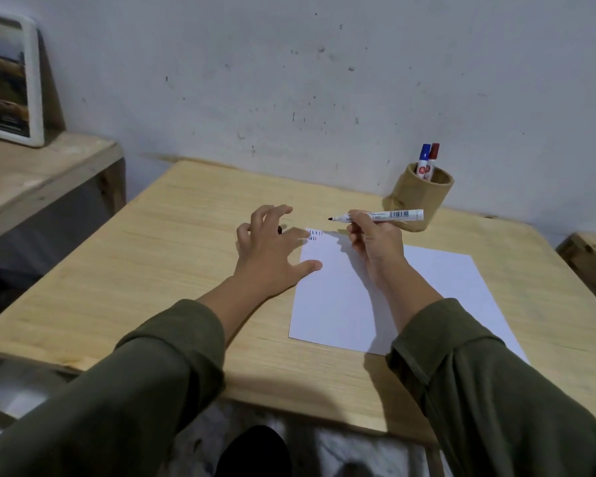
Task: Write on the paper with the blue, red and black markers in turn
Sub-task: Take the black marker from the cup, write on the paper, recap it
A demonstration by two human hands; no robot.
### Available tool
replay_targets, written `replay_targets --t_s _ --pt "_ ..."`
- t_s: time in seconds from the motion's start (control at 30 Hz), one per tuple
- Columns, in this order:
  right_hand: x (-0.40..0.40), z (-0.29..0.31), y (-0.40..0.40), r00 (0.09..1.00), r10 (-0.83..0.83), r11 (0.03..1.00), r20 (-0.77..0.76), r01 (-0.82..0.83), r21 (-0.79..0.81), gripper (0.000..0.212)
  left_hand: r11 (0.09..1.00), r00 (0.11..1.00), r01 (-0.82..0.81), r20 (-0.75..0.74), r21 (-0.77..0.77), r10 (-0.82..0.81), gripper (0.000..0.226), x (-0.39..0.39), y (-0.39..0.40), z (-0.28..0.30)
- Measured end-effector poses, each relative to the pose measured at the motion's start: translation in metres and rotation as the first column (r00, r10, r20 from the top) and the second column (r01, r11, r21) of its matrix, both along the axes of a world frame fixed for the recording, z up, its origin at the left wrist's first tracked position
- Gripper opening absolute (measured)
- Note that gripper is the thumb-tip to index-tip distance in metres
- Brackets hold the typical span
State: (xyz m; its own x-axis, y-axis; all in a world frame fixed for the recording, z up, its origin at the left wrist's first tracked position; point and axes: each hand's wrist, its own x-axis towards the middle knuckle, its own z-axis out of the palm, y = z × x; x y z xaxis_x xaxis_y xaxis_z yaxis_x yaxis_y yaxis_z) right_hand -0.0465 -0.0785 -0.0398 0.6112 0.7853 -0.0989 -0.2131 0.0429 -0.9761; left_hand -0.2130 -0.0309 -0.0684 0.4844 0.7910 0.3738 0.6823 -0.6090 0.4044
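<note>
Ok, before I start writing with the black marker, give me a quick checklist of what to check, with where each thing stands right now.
1. Black marker held in right hand: ok.
2. Cap off, tip bare: ok.
3. Tip touching the paper: not ok, it is held above.
4. Left hand steadying the sheet: cannot tell; only the thumb reaches its edge.
5. Blue marker and red marker back in the cup: ok.
6. Blank space below the marks: ok.

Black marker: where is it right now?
Uncapped in the right hand, the black marker is held level above the paper's far edge, before the pen cup.
</note>
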Motion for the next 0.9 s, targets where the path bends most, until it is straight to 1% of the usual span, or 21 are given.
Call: replay_targets --t_s 0.1,0.27,0.37,0.5,0.63,0.73,0.9 --pt "-0.004 -0.004 -0.001 1.0 -0.008 1.0 0.016 0.008 -0.002 0.009 1.0 0.996 0.006 -0.088 -0.014 -0.007 0.048 -0.001 -0.003 -0.002" --pt "-0.005 -0.008 -0.002 0.997 -0.031 0.999 0.073 0.033 -0.026 0.011 0.999 0.97 -0.017 -0.243 -0.032 0.009 0.055 -0.006 -0.013 -0.003" --pt "-0.005 -0.009 -0.002 0.993 -0.029 0.998 0.116 0.035 -0.049 0.012 0.99 0.951 -0.067 -0.31 -0.123 0.025 0.061 -0.009 -0.019 -0.003" --pt "-0.005 -0.011 -0.001 0.985 -0.02 0.997 0.173 0.033 -0.073 0.012 0.974 0.941 -0.09 -0.338 -0.207 0.015 0.065 -0.01 -0.02 -0.001" --pt "-0.005 -0.012 -0.001 0.982 -0.009 0.997 0.19 0.024 -0.073 0.01 0.978 0.942 -0.084 -0.335 -0.189 0.016 0.065 -0.009 -0.02 0.0" --pt "-0.004 -0.012 0.0 0.977 -0.004 0.996 0.215 0.023 -0.083 0.011 0.976 0.941 -0.117 -0.335 -0.182 0.05 0.066 -0.009 -0.02 0.001" --pt "-0.004 -0.015 0.001 0.958 0.034 0.996 0.284 -0.008 -0.093 0.012 0.944 0.915 -0.191 -0.398 -0.267 0.072 0.072 -0.009 -0.022 0.003"
